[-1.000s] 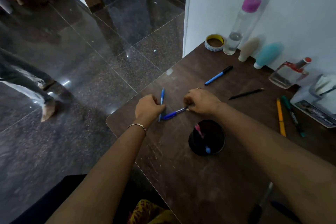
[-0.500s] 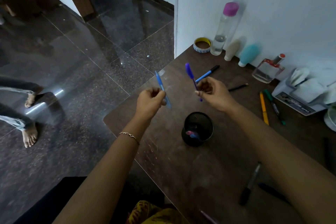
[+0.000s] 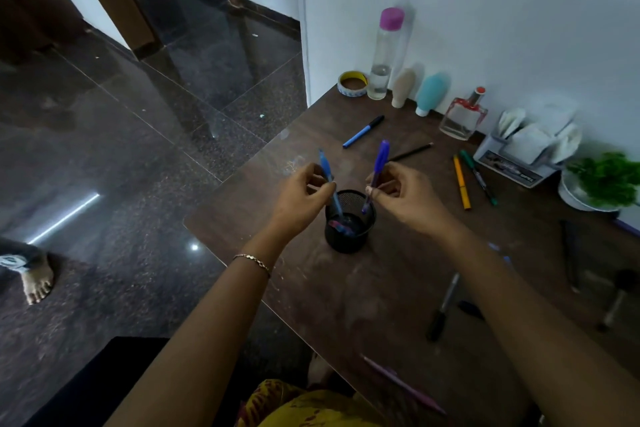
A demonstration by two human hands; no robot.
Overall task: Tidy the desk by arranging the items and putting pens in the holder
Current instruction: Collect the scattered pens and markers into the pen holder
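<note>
My left hand (image 3: pixel 301 196) pinches a light-blue pen (image 3: pixel 325 166) between thumb and fingertips, and my right hand (image 3: pixel 405 196) pinches a darker blue pen (image 3: pixel 381 158) the same way. Both pens stand steeply with their tops leaning apart. Their lower ends meet the mouth of the black mesh holder (image 3: pixel 349 241): the left one reaches inside, the right one sits at the far rim. The holder stands on the brown desk (image 3: pixel 363 288), near its rounded left corner, with a pink-and-blue item lying in its bottom. The desk's left edge runs diagonally under my left forearm, with dark polished floor beyond it. Bare desktop lies between the holder and my body. Behind the holder lie a blue marker (image 3: pixel 363 132) and a black pencil (image 3: pixel 410 152). To the right, well apart, a yellow pen (image 3: pixel 461 182) and a green marker (image 3: pixel 479 177) lie side by side. Nearer me on the right lie a grey marker (image 3: pixel 443 305) and, towards the near edge, a purple pen (image 3: pixel 401 383). A clear bottle (image 3: pixel 386 52) stands against the wall.
</note>
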